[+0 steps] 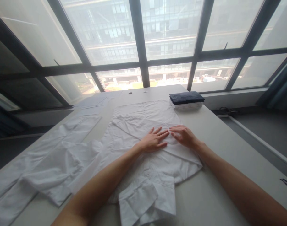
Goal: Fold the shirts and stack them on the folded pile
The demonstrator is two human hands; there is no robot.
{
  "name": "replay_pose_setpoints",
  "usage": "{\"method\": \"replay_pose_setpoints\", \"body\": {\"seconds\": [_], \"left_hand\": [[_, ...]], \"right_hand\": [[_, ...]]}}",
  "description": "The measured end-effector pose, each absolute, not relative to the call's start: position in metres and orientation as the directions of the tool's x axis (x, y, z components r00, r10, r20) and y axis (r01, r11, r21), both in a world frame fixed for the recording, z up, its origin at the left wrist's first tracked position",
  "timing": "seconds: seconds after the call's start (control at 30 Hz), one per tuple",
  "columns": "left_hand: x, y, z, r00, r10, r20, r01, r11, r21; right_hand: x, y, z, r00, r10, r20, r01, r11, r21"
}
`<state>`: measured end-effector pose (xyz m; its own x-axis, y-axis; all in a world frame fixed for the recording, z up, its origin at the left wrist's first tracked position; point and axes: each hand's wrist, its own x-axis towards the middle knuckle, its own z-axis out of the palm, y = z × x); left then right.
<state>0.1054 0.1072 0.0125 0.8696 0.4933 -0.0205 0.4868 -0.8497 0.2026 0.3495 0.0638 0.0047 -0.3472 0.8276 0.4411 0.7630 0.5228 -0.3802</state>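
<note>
A white shirt (pixel 134 135) lies spread on the table in front of me, wrinkled, with its collar end (pixel 148 194) towards me. My left hand (pixel 155 140) rests flat on the cloth, fingers spread. Close beside it, my right hand (pixel 184 135) touches the same cloth with its fingers stretched to the left and the thumb apart from them. The fingertips of both hands nearly meet. Fabric creases run around and under the hands.
More white garments (pixel 58 163) lie loosely along the left side of the white table (pixel 218 153). At the far right edge stands a stack of folded cloth, a dark navy piece (pixel 187 97) on top of white ones (pixel 189 106). Large windows (pixel 143 31) rise behind the table.
</note>
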Motion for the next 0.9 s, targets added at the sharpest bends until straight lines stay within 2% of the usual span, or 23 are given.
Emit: {"method": "replay_pose_setpoints", "body": {"seconds": [0.23, 0.33, 0.4, 0.5, 0.6, 0.9], "left_hand": [[0.105, 0.108, 0.009, 0.874, 0.485, -0.002, 0.478, -0.860, 0.178], [0.105, 0.109, 0.006, 0.868, 0.497, 0.000, 0.490, -0.856, 0.163], [0.105, 0.109, 0.005, 0.864, 0.504, 0.003, 0.498, -0.854, 0.151], [0.104, 0.109, 0.004, 0.865, 0.502, 0.001, 0.497, -0.856, 0.140], [0.105, 0.109, 0.003, 0.866, 0.500, 0.003, 0.495, -0.859, 0.135], [0.105, 0.108, 0.003, 0.842, 0.540, 0.011, 0.534, -0.835, 0.132]], "right_hand": [[0.341, 0.059, 0.009, -0.396, 0.862, 0.318, 0.793, 0.495, -0.354], [0.342, 0.060, 0.005, -0.392, 0.871, 0.296, 0.837, 0.472, -0.278], [0.342, 0.060, 0.001, -0.330, 0.910, 0.252, 0.900, 0.384, -0.207], [0.339, 0.060, -0.005, -0.210, 0.971, 0.115, 0.964, 0.225, -0.140], [0.336, 0.060, -0.007, -0.175, 0.984, 0.025, 0.977, 0.177, -0.118], [0.329, 0.055, -0.004, 0.012, 1.000, 0.009, 0.995, -0.011, -0.099]]}}
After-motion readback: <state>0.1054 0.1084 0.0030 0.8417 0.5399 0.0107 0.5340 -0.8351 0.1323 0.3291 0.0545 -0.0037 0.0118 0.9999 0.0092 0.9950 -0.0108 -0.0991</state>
